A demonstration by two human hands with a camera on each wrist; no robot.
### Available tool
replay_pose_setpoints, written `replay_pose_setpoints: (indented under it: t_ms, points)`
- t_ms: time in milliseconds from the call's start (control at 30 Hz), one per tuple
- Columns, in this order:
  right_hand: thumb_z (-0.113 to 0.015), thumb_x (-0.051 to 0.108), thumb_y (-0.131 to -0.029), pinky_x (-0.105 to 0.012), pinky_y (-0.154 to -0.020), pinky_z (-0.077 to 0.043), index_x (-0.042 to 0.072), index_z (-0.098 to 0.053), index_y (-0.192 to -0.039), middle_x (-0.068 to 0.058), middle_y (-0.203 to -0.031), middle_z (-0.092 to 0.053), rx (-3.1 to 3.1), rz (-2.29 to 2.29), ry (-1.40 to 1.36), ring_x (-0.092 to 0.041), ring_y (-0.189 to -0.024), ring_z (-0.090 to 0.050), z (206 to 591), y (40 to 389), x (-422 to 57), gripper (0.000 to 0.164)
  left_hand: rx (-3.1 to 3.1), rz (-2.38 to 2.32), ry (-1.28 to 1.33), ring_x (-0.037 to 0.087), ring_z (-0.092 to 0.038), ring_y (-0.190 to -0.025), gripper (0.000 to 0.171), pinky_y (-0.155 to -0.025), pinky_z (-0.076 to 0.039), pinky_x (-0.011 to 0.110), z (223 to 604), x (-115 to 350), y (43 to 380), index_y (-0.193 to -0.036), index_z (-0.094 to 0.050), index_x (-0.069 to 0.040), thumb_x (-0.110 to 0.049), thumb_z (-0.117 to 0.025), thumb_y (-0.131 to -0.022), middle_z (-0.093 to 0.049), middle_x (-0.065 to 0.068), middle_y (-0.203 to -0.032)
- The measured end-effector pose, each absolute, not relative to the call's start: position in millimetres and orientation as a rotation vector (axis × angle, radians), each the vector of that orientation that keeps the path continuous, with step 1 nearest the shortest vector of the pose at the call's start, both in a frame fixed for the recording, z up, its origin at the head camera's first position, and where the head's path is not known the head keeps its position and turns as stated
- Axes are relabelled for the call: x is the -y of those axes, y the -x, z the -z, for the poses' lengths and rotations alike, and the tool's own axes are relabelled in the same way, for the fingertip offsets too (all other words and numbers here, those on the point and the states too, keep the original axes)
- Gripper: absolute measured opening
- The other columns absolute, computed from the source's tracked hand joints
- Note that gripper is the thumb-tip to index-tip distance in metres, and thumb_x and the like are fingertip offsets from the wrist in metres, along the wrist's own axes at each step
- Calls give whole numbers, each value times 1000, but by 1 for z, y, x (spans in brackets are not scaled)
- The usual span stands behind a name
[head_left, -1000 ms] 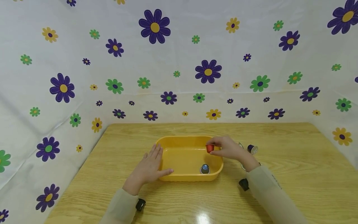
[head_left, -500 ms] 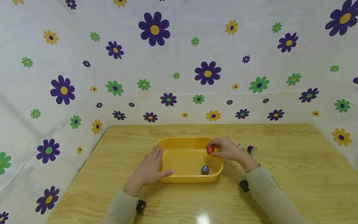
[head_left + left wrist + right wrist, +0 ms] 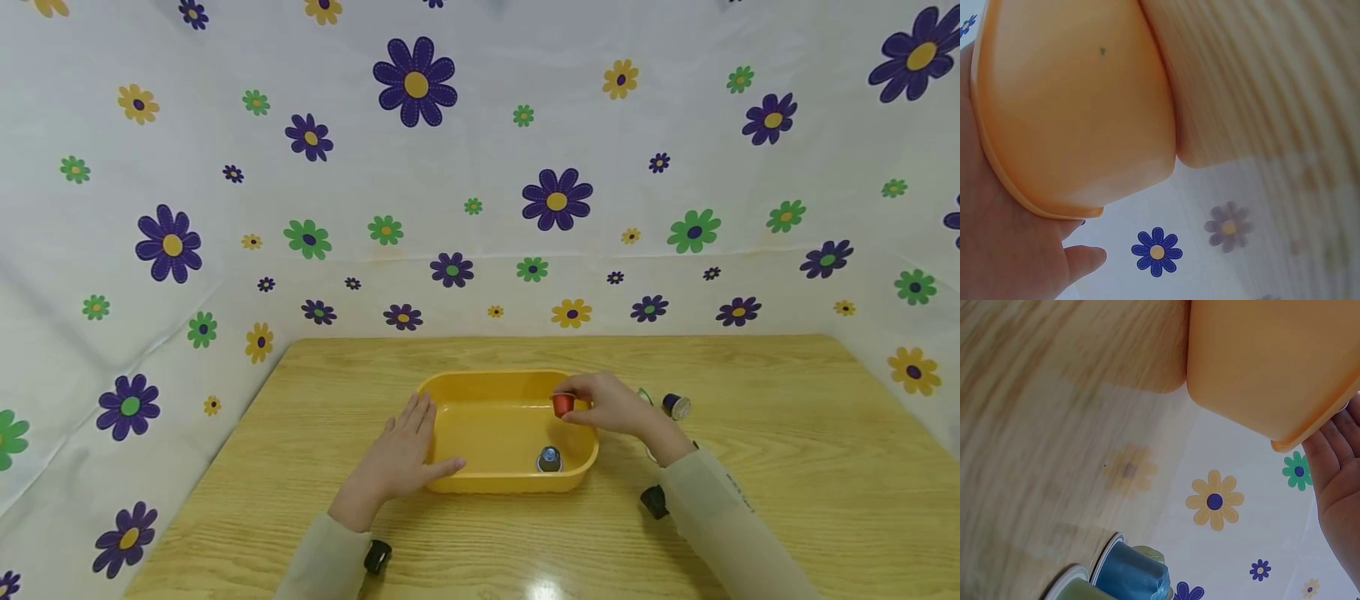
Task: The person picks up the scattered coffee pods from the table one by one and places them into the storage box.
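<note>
Head view: one yellow tub (image 3: pixel 506 482), oblong with rounded corners, standing on a wood-grain table (image 3: pixel 795 433).

One red capsule (image 3: pixel 563 406), pale rim uppermost, held over the right end of the tub, near its far right corner. Holder: the right hand (image 3: pixel 611 405), thumb and fingers pinching the capsule from the side.

One left hand (image 3: pixel 401 454), laid on the left end of the tub; fingers straight and close together, thumb spread out along the near rim. The left wrist view shows this hand against the tub's edge, with nothing seen gripped in it.

One grey capsule (image 3: pixel 550 459) with a bluish top, inside the tub at the near right, narrow end up.

One dark purple capsule (image 3: pixel 677 406), lying on its side on the table beyond the right wrist, pale lid facing outward.

One black capsule (image 3: pixel 655 502), on the table beside the right sleeve (image 3: pixel 742 533). A second black capsule (image 3: pixel 378 557), just beside the left sleeve (image 3: pixel 322 558).

Right wrist view: one blue capsule (image 3: pixel 1132 569), on its side; next to it, one green capsule (image 3: pixel 1085 590), cut off by the frame.

Backdrop: one white sheet (image 3: pixel 465 150), printed with purple, green and yellow flowers.
</note>
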State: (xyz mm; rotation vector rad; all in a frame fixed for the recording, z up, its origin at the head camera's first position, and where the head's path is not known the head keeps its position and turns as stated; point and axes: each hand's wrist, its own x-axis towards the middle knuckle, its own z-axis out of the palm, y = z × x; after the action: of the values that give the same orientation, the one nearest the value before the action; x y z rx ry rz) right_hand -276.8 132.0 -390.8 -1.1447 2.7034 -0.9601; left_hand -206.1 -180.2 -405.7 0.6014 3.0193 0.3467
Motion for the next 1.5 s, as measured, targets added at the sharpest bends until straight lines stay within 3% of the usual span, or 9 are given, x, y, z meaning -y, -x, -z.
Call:
replay_pose_setpoints:
  t_ms: [433, 1500]
  points:
    - [-63, 11, -82, -40, -85, -43, -4, -59, -109, -16, -108, -60, -2661, 979, 1095, -29, -99, -55, 390, 278, -130, 32, -3030, -350, -618, 31, -2, -132, 96, -100, -16, 54, 408, 181, 208, -137, -18, 9, -66, -36, -81, -9, 21, -144]
    - [-63, 12, -82, -42, -86, -42, -4, -58, -109, -16, -108, -59, -2662, 1006, 1089, -29, -100, -55, 388, 271, -134, 32, -3024, -362, -613, 31, -2, -132, 93, -100, -15, 54, 406, 180, 206, -137, -17, 9, -63, -41, -82, -10, 21, -144]
